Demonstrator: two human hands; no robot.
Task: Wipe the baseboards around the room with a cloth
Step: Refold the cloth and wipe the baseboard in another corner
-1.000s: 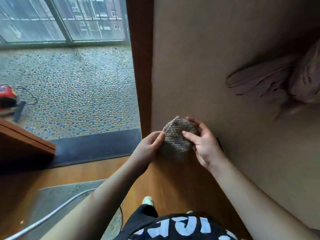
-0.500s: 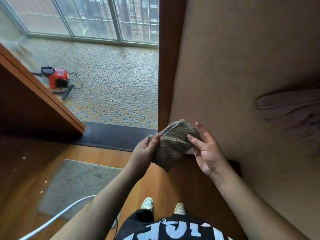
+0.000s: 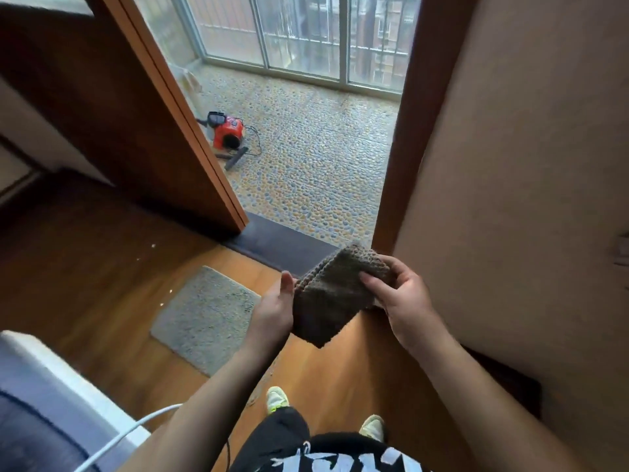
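- Change since a second ago: the view has swung up and left. The doorway now opens fully onto a pebble-patterned balcony floor [image 3: 316, 158], with a small red canister vacuum [image 3: 227, 131] in sight; the pinkish hanging fabric on the wall has slid out at the right edge.
- The folded grey-brown waffle-knit cloth [image 3: 335, 294] was up against the tan wall [image 3: 510, 199]; it is now held clear of it, in mid-air above the orange-brown wooden floor [image 3: 102, 284].
- Left hand [image 3: 276, 310]: palm against the cloth's left edge; fingers hidden, so I cannot tell whether it clasps.
- Right hand [image 3: 400, 296]: thumb on top, fingers curled behind the upper right corner, pinching it.
- Reading: refolding or turning to a fresh face; no baseboard contact now.
- Orientation: long axis runs from upper right to lower left, free corner pointing down toward the floor.
- Dark baseboard [image 3: 503, 373] runs along the wall foot, below right, apart from the cloth.
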